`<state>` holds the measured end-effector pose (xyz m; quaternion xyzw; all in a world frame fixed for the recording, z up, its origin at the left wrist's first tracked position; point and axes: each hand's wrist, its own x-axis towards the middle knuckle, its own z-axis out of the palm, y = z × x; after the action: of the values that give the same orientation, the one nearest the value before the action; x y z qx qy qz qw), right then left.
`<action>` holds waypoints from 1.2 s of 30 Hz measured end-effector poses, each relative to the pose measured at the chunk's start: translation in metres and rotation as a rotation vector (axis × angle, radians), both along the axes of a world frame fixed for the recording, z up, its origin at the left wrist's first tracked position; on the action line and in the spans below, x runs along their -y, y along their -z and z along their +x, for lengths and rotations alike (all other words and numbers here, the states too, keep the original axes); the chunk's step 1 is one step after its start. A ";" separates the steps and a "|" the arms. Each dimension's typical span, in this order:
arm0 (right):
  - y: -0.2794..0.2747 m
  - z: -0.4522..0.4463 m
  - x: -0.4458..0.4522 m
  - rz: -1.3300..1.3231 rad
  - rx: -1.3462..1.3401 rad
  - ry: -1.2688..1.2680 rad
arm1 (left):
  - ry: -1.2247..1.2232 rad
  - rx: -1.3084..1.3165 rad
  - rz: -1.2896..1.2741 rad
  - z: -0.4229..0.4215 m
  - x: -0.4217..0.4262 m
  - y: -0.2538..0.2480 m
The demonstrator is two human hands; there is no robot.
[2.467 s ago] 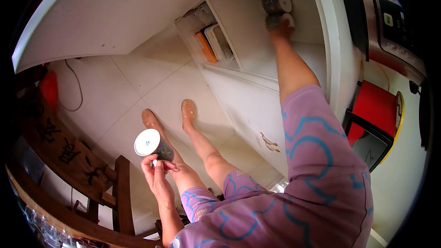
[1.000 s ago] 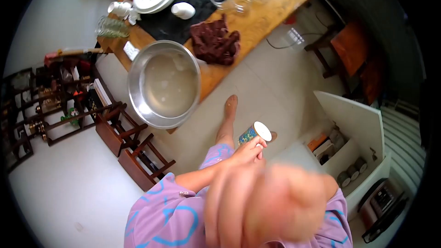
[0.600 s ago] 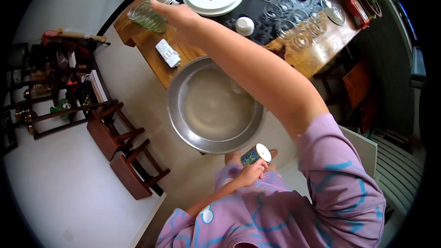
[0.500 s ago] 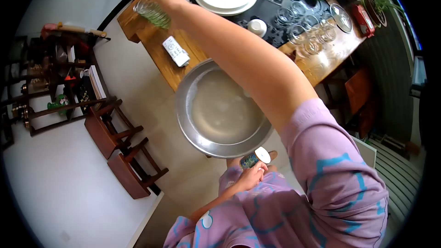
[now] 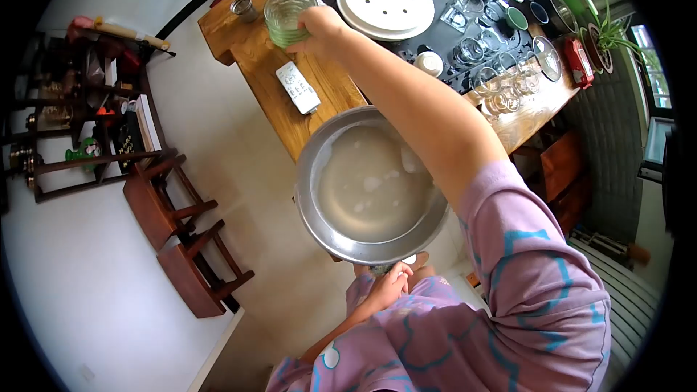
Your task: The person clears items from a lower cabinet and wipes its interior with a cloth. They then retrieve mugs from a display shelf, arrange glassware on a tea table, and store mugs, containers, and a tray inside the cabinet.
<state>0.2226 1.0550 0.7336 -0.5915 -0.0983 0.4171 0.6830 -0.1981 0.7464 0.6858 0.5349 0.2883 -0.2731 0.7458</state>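
My right hand (image 5: 317, 29) is closed round the side of a ribbed, greenish glass jar (image 5: 284, 16) at the table's far left part. My left hand (image 5: 392, 284) is low, near my lap, closed on a patterned mug (image 5: 380, 269) with a white end; the basin's rim hides most of the mug. Between the two hands is a large metal basin (image 5: 311, 221) with cloudy water in it. A white box-like object with writing (image 5: 297, 88) lies on the wood left of the basin.
The wooden table (image 5: 263, 65) also bears a white perforated plate (image 5: 385, 1), a white cup (image 5: 429, 64), a small metal cup (image 5: 243, 7), several glass cups (image 5: 486, 78) and a red package (image 5: 578, 63). Wooden chairs (image 5: 188, 284) stand at the left.
My right hand has gone from the cupboard to the glass jar, and the jar is now tilted more upright. My left hand still has the mug, now mostly behind the basin. The view has turned to the table.
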 end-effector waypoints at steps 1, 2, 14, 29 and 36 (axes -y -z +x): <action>-0.008 -0.003 0.017 0.079 -0.133 -0.006 | 0.023 -0.004 0.011 0.001 0.000 -0.002; -0.023 -0.010 0.035 0.158 -0.266 -0.008 | 0.050 -0.008 0.020 0.002 0.000 -0.003; -0.148 -0.074 0.392 0.544 -0.379 0.299 | 0.418 0.025 0.178 0.018 0.035 0.015; 0.007 -0.363 0.836 0.358 -0.409 1.607 | 0.753 0.125 0.491 0.106 0.160 -0.002; 0.093 -0.404 0.967 0.529 -0.386 2.253 | 0.826 0.156 0.490 0.132 0.242 0.016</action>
<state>-0.1817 0.0880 0.6404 -0.1109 0.5026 -0.3740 0.7715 -0.0663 0.5048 0.6700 0.7834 0.0510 -0.4292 0.4467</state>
